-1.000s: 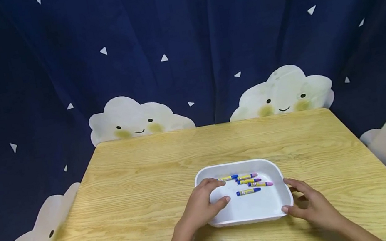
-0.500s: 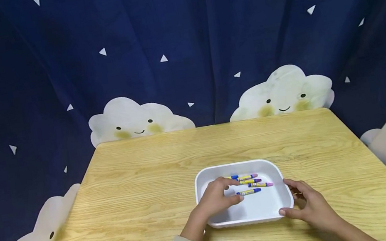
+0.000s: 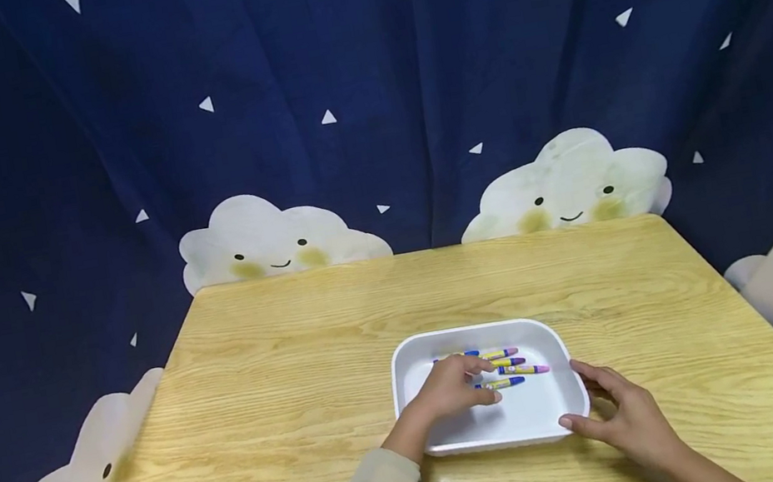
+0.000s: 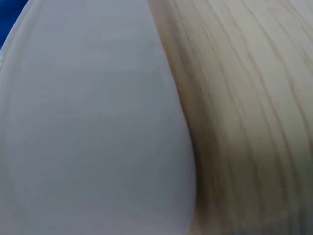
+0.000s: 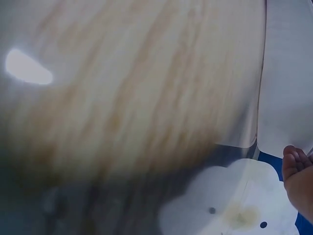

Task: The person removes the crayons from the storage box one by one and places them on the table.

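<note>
In the head view a white plastic tray [image 3: 535,413] stands on the table, with several yellow-wrapped crayons inside. My left hand [image 3: 451,387] reaches over its left side, thumb and forefinger apart close to a blue crayon [image 3: 508,383] and a purple crayon [image 3: 512,362]. Whether a fingertip touches one cannot be told. Two pinkish crayons, one a pink crayon [image 3: 528,369], lie nearby. Farther back, another blue crayon [image 3: 467,354] is partly behind the hand. My right hand [image 3: 630,413] holds the tray's front right corner, thumb on the rim and fingers along the right wall.
The wooden table [image 3: 284,358] extends around the tray on all sides. Behind it hangs a dark blue curtain [image 3: 374,66] with white triangles and cloud shapes. The left wrist view shows mostly a white tray surface [image 4: 98,122] and wood grain, blurred.
My left hand has moved right, deeper over the tray toward the crayons, uncovering part of the back blue one. The right hand stays at the corner; the tray has barely moved.
</note>
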Demonstrator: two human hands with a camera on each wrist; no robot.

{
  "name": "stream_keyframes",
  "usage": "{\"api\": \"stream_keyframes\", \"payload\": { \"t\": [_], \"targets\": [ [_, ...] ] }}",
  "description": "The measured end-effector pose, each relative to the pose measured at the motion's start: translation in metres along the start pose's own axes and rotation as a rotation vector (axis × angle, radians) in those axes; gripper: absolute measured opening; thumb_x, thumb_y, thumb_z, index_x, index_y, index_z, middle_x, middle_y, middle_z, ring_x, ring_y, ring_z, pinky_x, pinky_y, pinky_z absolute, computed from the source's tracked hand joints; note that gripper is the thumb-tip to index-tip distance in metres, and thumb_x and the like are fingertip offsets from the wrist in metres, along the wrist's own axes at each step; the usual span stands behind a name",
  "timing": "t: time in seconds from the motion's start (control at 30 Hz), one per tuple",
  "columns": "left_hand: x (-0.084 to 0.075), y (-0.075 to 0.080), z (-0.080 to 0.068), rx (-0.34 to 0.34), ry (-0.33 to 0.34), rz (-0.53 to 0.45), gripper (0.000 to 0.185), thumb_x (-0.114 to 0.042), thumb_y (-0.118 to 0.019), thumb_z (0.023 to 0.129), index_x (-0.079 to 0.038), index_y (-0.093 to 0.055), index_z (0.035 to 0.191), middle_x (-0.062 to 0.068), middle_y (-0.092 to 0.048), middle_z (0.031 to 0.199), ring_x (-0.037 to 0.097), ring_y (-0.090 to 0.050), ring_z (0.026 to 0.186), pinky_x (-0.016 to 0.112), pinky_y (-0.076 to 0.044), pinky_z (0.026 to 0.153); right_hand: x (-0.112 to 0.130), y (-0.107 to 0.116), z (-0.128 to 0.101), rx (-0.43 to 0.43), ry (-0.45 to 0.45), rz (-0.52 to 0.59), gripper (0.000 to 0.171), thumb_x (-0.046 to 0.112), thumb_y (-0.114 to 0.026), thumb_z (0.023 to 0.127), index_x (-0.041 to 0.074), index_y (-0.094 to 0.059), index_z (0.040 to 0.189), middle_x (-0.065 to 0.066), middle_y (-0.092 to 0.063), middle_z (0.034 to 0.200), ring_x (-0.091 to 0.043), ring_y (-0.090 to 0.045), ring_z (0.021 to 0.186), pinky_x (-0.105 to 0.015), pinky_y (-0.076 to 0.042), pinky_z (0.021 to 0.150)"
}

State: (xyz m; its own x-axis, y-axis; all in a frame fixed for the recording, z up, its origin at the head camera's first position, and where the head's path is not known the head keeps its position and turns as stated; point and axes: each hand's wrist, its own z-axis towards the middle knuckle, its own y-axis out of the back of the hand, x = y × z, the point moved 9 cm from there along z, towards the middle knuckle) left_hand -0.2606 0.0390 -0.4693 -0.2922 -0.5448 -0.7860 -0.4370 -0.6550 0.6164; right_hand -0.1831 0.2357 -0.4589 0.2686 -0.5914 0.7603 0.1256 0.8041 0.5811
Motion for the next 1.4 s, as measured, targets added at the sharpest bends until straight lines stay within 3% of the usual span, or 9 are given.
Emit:
{"api": "stream_keyframes", "payload": {
  "t": [0.13, 0.27, 0.43, 0.63, 0.87, 1.0, 1.2, 1.3, 1.4],
  "targets": [
    [0.009, -0.002, 0.005, -0.039, 0.061, -0.079, 0.038, -0.015, -0.083, 0.066, -0.009, -0.071, 0.102, 0.007, -0.065, 0.097, 0.021, -0.060, 0.087, 0.024, -0.044, 0.074, 0.000, -0.001, 0.000, -0.016, 0.031, -0.018, 0.076, 0.019, -0.088, 0.061, -0.003, -0.054, 0.124, -0.008, -0.061, 0.104, -0.012, -0.060, 0.087, -0.021, -0.049, 0.073],
    [0.018, -0.005, 0.008, -0.084, 0.114, -0.126, 0.036, -0.011, -0.084, 0.064, -0.008, -0.073, 0.097, 0.001, -0.064, 0.092, 0.014, -0.054, 0.081, 0.023, -0.042, 0.071, 0.000, -0.001, 0.000, -0.025, 0.057, -0.017, 0.076, 0.018, -0.088, 0.060, -0.003, -0.054, 0.124, -0.009, -0.061, 0.104, -0.012, -0.060, 0.087, -0.021, -0.049, 0.073],
    [0.023, -0.008, 0.011, -0.136, 0.123, -0.139, 0.032, -0.007, -0.086, 0.060, -0.005, -0.074, 0.090, 0.001, -0.063, 0.085, 0.010, -0.048, 0.073, 0.022, -0.040, 0.068, 0.002, 0.000, -0.001, -0.029, 0.083, 0.006, 0.074, 0.016, -0.088, 0.061, -0.002, -0.054, 0.124, -0.011, -0.062, 0.106, -0.014, -0.062, 0.088, -0.020, -0.049, 0.072],
    [0.019, -0.008, 0.011, -0.155, 0.112, -0.083, 0.029, -0.006, -0.086, 0.058, -0.006, -0.075, 0.084, 0.003, -0.065, 0.085, 0.010, -0.053, 0.075, 0.020, -0.041, 0.069, 0.002, 0.001, -0.002, -0.030, 0.075, 0.017, 0.074, 0.016, -0.087, 0.062, 0.000, -0.054, 0.126, -0.013, -0.062, 0.109, -0.014, -0.062, 0.092, -0.018, -0.049, 0.072],
    [0.020, -0.011, 0.011, -0.150, 0.141, 0.051, 0.027, -0.013, -0.087, 0.058, -0.013, -0.076, 0.083, 0.000, -0.052, 0.085, 0.011, -0.044, 0.079, 0.024, -0.038, 0.069, -0.002, 0.000, -0.002, -0.022, 0.038, 0.017, 0.075, 0.012, -0.087, 0.061, -0.004, -0.053, 0.126, -0.016, -0.062, 0.109, -0.017, -0.062, 0.092, -0.017, -0.048, 0.072],
    [0.021, -0.012, 0.012, -0.166, 0.162, 0.098, 0.022, -0.016, -0.086, 0.060, -0.017, -0.077, 0.080, -0.002, -0.050, 0.084, 0.011, -0.046, 0.079, 0.024, -0.039, 0.066, -0.001, -0.001, -0.002, 0.003, 0.048, 0.019, 0.076, 0.010, -0.087, 0.061, -0.005, -0.051, 0.127, -0.019, -0.060, 0.112, -0.021, -0.061, 0.094, -0.018, -0.048, 0.075],
    [0.022, -0.009, 0.012, -0.200, 0.185, 0.129, 0.016, -0.017, -0.085, 0.062, -0.019, -0.076, 0.074, -0.006, -0.051, 0.081, 0.010, -0.048, 0.079, 0.023, -0.040, 0.065, -0.001, -0.004, -0.004, 0.063, 0.025, 0.106, 0.081, 0.016, -0.086, 0.064, -0.005, -0.045, 0.131, -0.019, -0.054, 0.120, -0.017, -0.055, 0.104, -0.014, -0.041, 0.085],
    [0.021, -0.009, 0.013, -0.206, 0.176, 0.133, 0.013, -0.017, -0.084, 0.063, -0.019, -0.075, 0.073, -0.008, -0.052, 0.077, 0.009, -0.048, 0.077, 0.023, -0.040, 0.065, -0.002, -0.006, -0.004, 0.065, 0.014, 0.151, 0.084, 0.013, -0.086, 0.063, -0.007, -0.043, 0.132, -0.022, -0.053, 0.120, -0.012, -0.054, 0.105, -0.012, -0.040, 0.086],
    [0.021, -0.008, 0.012, -0.208, 0.166, 0.131, 0.011, -0.018, -0.082, 0.066, -0.019, -0.075, 0.074, -0.010, -0.054, 0.076, 0.006, -0.049, 0.075, 0.022, -0.040, 0.065, -0.001, -0.009, -0.004, 0.073, 0.004, 0.179, 0.088, 0.011, -0.086, 0.063, -0.007, -0.039, 0.135, -0.024, -0.052, 0.120, -0.017, -0.056, 0.103, -0.012, -0.040, 0.084]
  ]
}}
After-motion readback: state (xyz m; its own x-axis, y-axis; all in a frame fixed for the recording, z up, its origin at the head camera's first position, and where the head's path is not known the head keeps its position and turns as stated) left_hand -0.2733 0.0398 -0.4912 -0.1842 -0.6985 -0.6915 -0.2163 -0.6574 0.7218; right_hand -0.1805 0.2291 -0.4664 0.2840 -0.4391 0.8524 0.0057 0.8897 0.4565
